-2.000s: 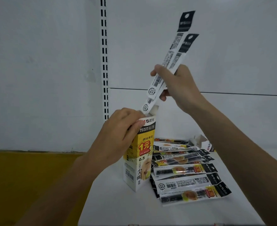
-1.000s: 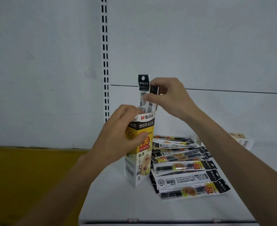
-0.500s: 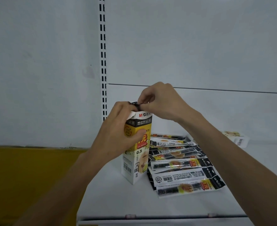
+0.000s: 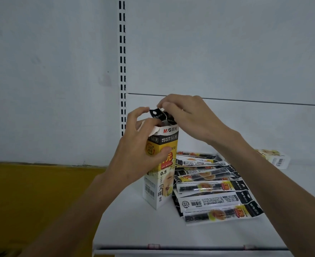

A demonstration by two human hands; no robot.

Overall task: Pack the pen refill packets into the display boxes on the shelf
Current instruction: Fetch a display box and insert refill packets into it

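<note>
A tall yellow, black and white display box [image 4: 160, 184] stands upright on the white shelf [image 4: 134, 229]. My left hand [image 4: 140, 151] grips its upper part, thumb across the front. Black packet tops [image 4: 159, 115] stick out of the box's open top. My right hand [image 4: 186, 117] is over the opening and pinches those tops with curled fingers. Right of the box lies a fanned pile of several pen refill packets [image 4: 212, 188].
A second display box [image 4: 275, 158] lies on its side at the back right. A slotted upright rail [image 4: 123, 71] runs up the white back wall. Left of the shelf is a yellow-brown surface [image 4: 32, 197]. The shelf's front lip [image 4: 190, 249] is near.
My right hand has pushed the packets from high above the box down into it, until only their black tops show. My left hand kept its grip on the box.
</note>
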